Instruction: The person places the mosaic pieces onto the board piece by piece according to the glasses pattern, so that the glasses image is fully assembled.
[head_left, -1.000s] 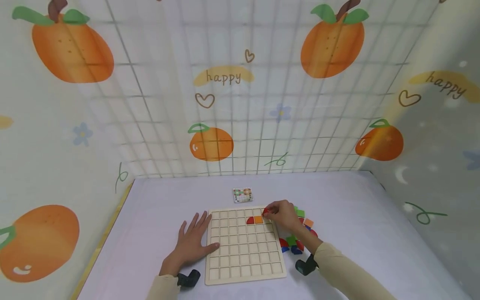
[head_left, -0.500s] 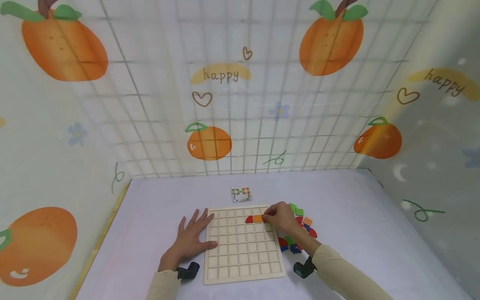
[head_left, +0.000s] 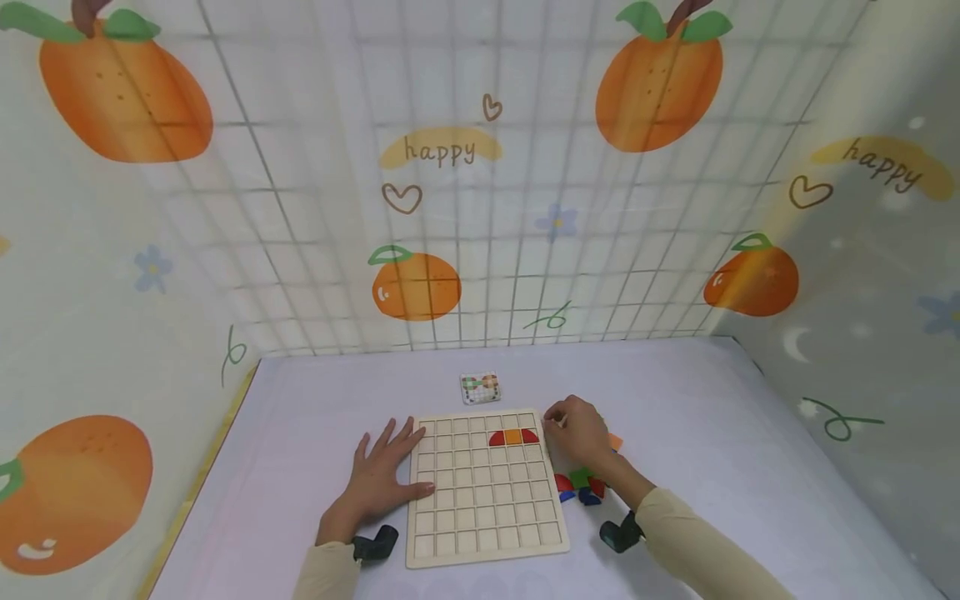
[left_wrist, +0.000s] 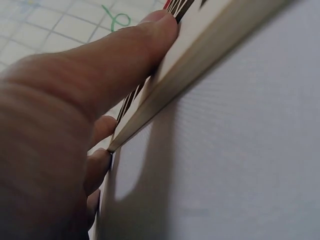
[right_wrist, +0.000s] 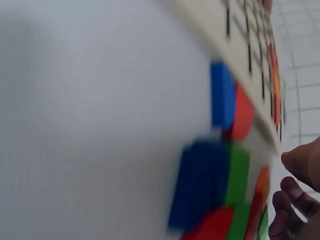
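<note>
On the lavender table (head_left: 315,417), the right hand (head_left: 579,433) has left the grid board (head_left: 486,500), fingers loosely curled, empty.

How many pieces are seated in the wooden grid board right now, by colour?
Red quarter-round pieces: 2, one at the left end and one at the right end
Orange square piece: 1
Total in the wooden grid board: 3
</note>
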